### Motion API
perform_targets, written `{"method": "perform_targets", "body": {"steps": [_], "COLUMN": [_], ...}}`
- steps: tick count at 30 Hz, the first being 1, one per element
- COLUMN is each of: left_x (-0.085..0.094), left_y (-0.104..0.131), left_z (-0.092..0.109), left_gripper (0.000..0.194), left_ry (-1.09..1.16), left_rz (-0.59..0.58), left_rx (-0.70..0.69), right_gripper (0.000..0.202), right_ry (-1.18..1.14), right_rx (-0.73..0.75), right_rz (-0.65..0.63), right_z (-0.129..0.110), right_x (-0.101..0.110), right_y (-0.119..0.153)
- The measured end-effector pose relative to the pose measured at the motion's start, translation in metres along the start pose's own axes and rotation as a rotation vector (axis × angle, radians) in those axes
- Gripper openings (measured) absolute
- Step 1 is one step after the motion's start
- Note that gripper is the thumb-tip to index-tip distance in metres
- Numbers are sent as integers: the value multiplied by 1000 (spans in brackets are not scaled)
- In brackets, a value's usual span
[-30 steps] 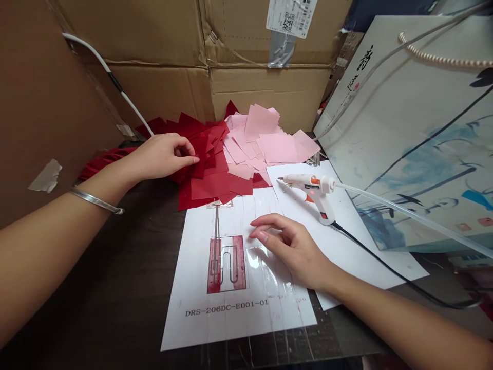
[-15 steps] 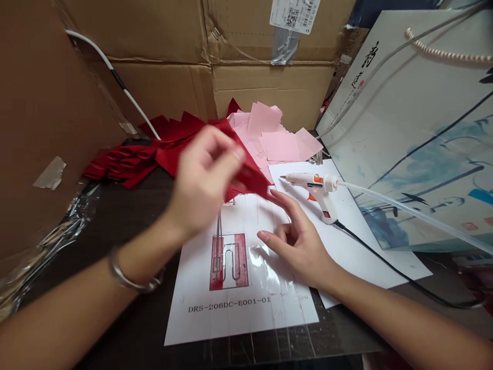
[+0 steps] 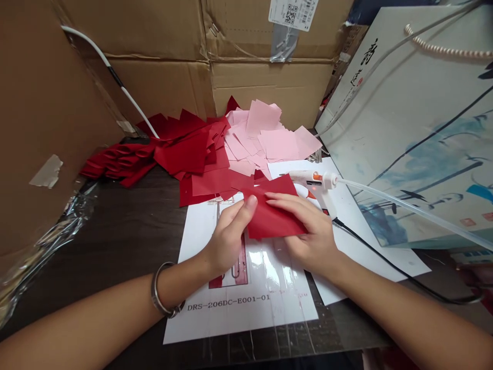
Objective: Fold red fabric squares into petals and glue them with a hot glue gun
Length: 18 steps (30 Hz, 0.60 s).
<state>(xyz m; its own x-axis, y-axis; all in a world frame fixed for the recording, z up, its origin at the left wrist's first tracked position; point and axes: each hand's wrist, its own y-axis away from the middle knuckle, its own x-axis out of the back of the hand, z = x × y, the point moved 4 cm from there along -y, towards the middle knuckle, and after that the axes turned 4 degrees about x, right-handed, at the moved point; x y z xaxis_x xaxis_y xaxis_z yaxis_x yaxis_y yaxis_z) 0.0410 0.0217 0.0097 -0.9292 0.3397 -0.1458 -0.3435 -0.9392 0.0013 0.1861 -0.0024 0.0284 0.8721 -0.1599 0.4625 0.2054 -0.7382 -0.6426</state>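
Note:
Between my two hands is a thin red square sheet (image 3: 272, 218), paper or cloth; I cannot tell which. My left hand (image 3: 231, 234) pinches its left edge, thumb on top and fingers hidden underneath. On the right side, my right hand (image 3: 308, 228) grips the same sheet, with fingers lying over it and the thumb partly hidden. Below the hands lies a printed white page (image 3: 204, 321) with a drawing, partly covered by my left hand. Just beyond are overlapping red sheets (image 3: 192, 154), and a pile of pink sheets (image 3: 265, 133) lies beside them.
A white glue gun (image 3: 311, 178) rests on a white sheet (image 3: 358, 267) at the right, its black cord (image 3: 385, 272) running right. Cardboard boxes (image 3: 269, 85) wall the back and left. A painted paper bag (image 3: 419, 128) leans at the right. Folded red pieces (image 3: 115, 162) lie left.
My left hand has come down and toward me from the red pile. The red sheet now lies flatter between both hands, and my right hand has closed on it.

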Motion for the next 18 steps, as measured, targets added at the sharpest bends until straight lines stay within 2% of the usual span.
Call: {"method": "perform_targets", "body": {"steps": [2, 4, 9, 12, 14, 16, 18], "left_x": [0, 0, 3, 5, 6, 6, 7], "left_y": [-1, -1, 0, 1, 0, 0, -1], "left_z": [-2, -4, -7, -6, -5, -4, -5], "left_gripper": [27, 19, 22, 20, 18, 16, 15], "left_ry": [128, 198, 147, 112, 79, 43, 16], "left_rz": [-34, -60, -35, -32, -26, -16, -9], "left_rx": [39, 85, 144, 129, 117, 113, 110], "right_gripper": [48, 47, 52, 56, 55, 52, 52], "right_ry": [7, -75, -377, -548, -625, -640, -614], "right_rx": [27, -23, -421, -654, -754, -773, -719], "right_rz": [-43, -80, 67, 33, 41, 109, 166], "right_z": [-4, -4, 15, 26, 28, 26, 22], "right_x": [2, 2, 1, -6, -5, -1, 5], "right_y": [-1, 0, 7, 12, 13, 12, 10]}}
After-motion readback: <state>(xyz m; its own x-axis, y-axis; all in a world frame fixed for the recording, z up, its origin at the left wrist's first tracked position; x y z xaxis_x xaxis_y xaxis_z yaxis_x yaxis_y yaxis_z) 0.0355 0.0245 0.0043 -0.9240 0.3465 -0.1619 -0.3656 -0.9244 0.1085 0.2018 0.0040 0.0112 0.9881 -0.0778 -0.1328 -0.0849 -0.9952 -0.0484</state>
